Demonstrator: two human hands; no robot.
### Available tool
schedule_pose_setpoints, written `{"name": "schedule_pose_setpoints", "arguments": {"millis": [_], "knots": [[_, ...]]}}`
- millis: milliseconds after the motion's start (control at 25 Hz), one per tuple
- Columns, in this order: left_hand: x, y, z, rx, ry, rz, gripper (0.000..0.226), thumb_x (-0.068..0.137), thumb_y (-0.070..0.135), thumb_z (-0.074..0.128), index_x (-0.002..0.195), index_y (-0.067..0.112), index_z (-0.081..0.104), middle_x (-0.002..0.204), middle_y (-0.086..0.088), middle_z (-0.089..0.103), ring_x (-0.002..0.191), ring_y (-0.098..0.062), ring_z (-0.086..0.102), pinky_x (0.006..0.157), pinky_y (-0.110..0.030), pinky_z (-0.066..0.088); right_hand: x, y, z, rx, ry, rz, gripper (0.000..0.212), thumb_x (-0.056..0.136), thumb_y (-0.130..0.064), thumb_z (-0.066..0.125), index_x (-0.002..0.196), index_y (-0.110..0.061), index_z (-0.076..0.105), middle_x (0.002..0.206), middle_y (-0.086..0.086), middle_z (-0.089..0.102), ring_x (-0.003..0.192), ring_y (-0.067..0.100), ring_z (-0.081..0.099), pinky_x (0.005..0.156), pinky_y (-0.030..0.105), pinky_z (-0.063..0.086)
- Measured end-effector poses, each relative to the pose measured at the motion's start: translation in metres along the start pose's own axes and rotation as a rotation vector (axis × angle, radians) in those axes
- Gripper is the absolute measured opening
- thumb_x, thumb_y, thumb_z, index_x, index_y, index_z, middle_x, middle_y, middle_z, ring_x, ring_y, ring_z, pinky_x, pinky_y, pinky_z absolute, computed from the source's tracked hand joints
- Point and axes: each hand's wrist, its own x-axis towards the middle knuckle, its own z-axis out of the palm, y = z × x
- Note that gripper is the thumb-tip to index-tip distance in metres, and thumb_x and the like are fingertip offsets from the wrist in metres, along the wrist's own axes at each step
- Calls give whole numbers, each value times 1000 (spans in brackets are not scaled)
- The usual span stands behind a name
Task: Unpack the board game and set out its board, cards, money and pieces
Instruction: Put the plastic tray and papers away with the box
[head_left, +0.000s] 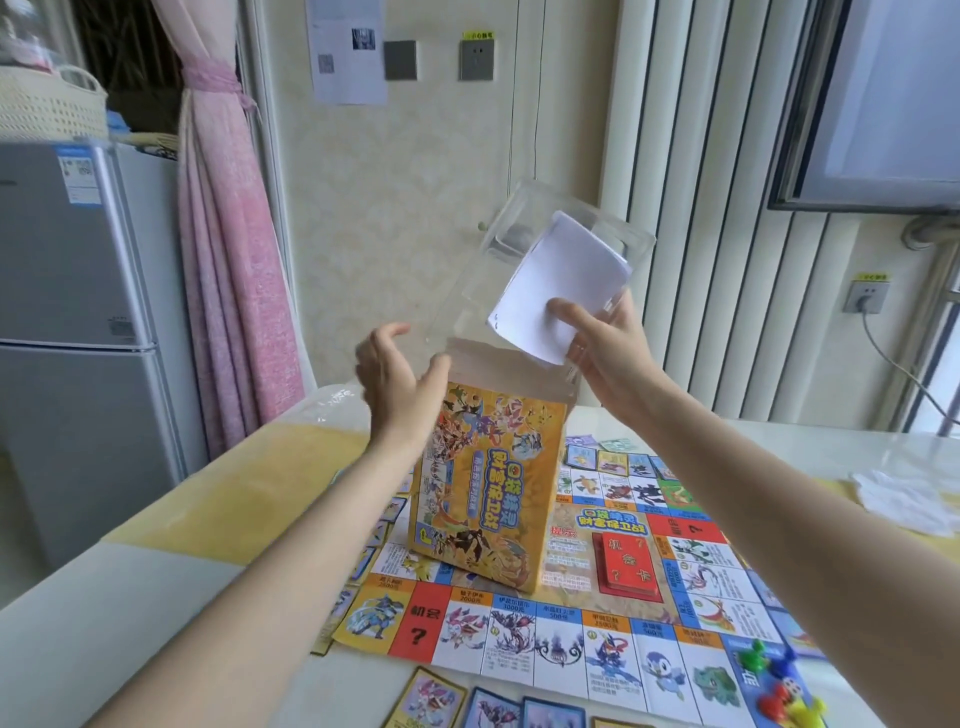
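Above the far middle of the table (218, 499), a clear plastic tray insert (545, 244) is held tilted, its lower end at the open mouth of the game box (488, 483). The right hand (602, 353) grasps the tray's near right edge, the thumb pressing a white sheet of paper (561, 291) against the plastic — presumably so that the sheet is kept from slipping out while the tray is handled. The left hand (400, 374) is released, fingers spread and loosely bent, its palm against the upper left edge of the box; it grasps nothing, and appears to be placed there to steady the carton.

The box is stood upright on the unfolded game board (571, 629), which is laid flat across the middle of the table. A red card deck (631, 569) is set on the board's centre, just right of the box. Coloured playing pieces (779, 686) are gathered at the board's near right corner. Character cards (498, 709) are laid in a row along the near edge, others beyond the board's far side.

Whether money has been set out cannot be told. Judged from the layout, most of the unpacking is done — the tray and sheet look to be the last contents in hand.
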Motion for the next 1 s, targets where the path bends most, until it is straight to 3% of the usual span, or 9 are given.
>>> {"name": "schedule_pose_setpoints", "arguments": {"millis": [80, 120, 280, 360, 520, 600, 720, 840, 1000], "knots": [[13, -4, -3, -186, -327, -304, 34, 89, 17, 50, 123, 17, 44, 122, -3, 50, 114, -17, 46, 92, -29, 34, 1, -2, 0, -25, -25, 13, 60, 77, -3, 66, 127, -16, 37, 112, 5, 57, 94, 21, 63, 66, 32, 54], [17, -8, -2, -186, -357, -318, 27, 92, 16, 46, 119, 19, 48, 119, -2, 53, 112, -17, 49, 91, -29, 37, 3, -3, 0, -40, -38, 10, 62, 76, -5, 66, 128, -17, 36, 113, 4, 57, 95, 20, 63, 67, 33, 54], [13, -20, -3, -192, -172, -245, 22, 97, 11, 38, 106, 23, 54, 116, -4, 60, 103, -19, 59, 90, -34, 49, 7, -7, -4, -136, -106, -3, 59, 80, -2, 61, 130, -23, 36, 111, 2, 56, 97, 19, 60, 66, 33, 53], [9, -21, -8, -320, -234, -274, 17, 95, 13, 44, 106, 22, 54, 111, -2, 62, 96, -15, 59, 83, -27, 46, 7, -6, -5, -129, -112, -9, 61, 78, -5, 62, 130, -23, 36, 112, 2, 56, 98, 19, 60, 66, 33, 52], [16, -9, -8, -361, -459, -373, 30, 85, 8, 53, 112, 23, 50, 119, -8, 55, 115, -22, 51, 103, -39, 37, 8, -2, -6, -23, -40, -14, 63, 77, -3, 63, 131, -16, 34, 108, 2, 56, 96, 21, 59, 71, 38, 51], [19, -7, -3, -370, -424, -434, 28, 82, 5, 49, 105, 22, 51, 117, -10, 52, 120, -27, 47, 108, -45, 34, 9, -2, -6, -5, -24, -21, 61, 79, -2, 62, 132, -13, 33, 108, 3, 55, 98, 22, 58, 71, 38, 52], [20, -6, 4, -318, -303, -463, 18, 91, 14, 45, 106, 19, 52, 114, -8, 53, 115, -26, 48, 104, -43, 36, 8, -7, -7, -48, -42, -32, 65, 75, -6, 62, 133, -13, 33, 112, 5, 54, 99, 22, 57, 66, 33, 53], [18, -10, 8, -347, -226, -498, 19, 96, 19, 39, 105, 17, 55, 118, -6, 57, 114, -24, 50, 101, -40, 38, 9, -8, -5, -136, -87, -30, 64, 74, -9, 63, 130, -19, 35, 113, 6, 54, 101, 22, 58, 75, 40, 51], [18, -14, 8, -420, -210, -554, 26, 93, 32, 33, 86, 27, 58, 129, -11, 55, 122, -28, 48, 106, -51, 34, 10, -12, 6, -326, -171, -25, 59, 75, -11, 67, 125, -21, 38, 108, 4, 58, 95, 18, 61, 75, 39, 50]]}}
